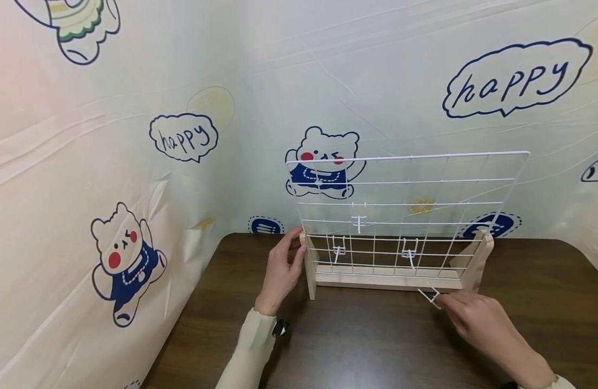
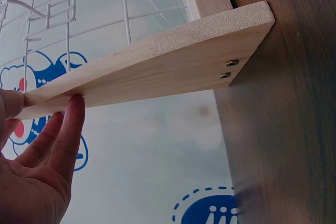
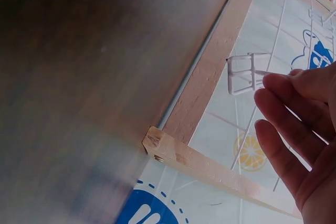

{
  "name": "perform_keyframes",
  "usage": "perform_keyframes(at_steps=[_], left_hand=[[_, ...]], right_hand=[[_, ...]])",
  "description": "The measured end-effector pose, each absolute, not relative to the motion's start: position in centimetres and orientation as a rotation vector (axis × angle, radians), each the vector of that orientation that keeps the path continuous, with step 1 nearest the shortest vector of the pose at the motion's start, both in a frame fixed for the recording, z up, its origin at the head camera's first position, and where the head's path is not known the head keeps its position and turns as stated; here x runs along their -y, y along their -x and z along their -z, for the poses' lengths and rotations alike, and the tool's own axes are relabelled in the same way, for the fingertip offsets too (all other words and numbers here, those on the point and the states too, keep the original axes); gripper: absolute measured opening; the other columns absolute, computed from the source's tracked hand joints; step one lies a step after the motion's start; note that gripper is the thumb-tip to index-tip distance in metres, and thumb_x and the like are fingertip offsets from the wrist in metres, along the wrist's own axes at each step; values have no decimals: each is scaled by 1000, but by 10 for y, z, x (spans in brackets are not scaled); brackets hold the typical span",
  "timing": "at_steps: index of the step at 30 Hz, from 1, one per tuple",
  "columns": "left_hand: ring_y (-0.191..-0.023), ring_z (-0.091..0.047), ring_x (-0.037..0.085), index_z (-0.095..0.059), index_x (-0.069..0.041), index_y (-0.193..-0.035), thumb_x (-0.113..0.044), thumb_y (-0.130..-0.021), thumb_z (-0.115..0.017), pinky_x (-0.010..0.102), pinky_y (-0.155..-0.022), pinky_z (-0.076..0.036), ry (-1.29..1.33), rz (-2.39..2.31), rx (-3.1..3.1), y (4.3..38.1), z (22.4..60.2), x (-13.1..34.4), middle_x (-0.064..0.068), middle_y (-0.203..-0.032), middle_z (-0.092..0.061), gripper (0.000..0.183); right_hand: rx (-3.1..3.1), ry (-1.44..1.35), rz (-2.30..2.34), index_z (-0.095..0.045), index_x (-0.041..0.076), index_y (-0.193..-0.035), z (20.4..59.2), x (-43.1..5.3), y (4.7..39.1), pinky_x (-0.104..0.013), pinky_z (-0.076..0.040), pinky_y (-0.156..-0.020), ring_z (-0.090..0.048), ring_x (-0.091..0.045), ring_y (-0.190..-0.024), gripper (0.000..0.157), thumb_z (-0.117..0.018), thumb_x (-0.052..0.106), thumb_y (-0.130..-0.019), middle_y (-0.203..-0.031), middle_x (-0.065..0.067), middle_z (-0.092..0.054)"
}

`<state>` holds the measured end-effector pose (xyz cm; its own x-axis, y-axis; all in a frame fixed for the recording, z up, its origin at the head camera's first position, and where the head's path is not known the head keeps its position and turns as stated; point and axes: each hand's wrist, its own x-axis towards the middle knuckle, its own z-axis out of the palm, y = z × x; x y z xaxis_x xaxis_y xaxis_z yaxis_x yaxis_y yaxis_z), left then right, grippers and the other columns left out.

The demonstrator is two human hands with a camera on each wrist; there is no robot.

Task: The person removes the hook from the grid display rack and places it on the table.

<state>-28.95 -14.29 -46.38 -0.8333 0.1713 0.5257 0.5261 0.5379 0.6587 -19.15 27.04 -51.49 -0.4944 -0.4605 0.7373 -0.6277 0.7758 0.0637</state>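
A white wire grid (image 1: 408, 157) stands in a wooden frame, whose base bar (image 1: 386, 280) lies along the table. My left hand (image 1: 278, 273) grips the upper end of the left wooden side post (image 2: 157, 59), thumb on one side and fingertips on the other. In front of the base bar, toward its right end, my right hand (image 1: 489, 321) pinches a white wire hook (image 3: 241, 73) between thumb and fingers, apart from the grid. Three similar pieces are on the grid: an upper hook (image 1: 359, 221), a lower left hook (image 1: 339, 252) and a lower right hook (image 1: 409, 253).
The dark wooden table (image 1: 357, 340) runs under the stand. Close behind it hangs a pale printed cloth (image 1: 260, 178) with cartoon bears and lettering, also covering the left side. The right wooden side post (image 1: 478, 262) rises just beyond my right hand.
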Motion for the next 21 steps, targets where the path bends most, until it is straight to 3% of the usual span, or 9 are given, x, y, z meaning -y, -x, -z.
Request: perform_keyframes(at_steps=[21], left_hand=[[-112,-73,26,-53,-17,-149,-18,-106,-61,37,-87,-65,582,1205,2362,290,465,143,10,-136,-69,44]], right_hand=[[2305,-810,-288,-72,20,-86,517,-271,190,-29,-48,-48,-64,-8,-61,67,-17,48,-112,-73,12,-69]])
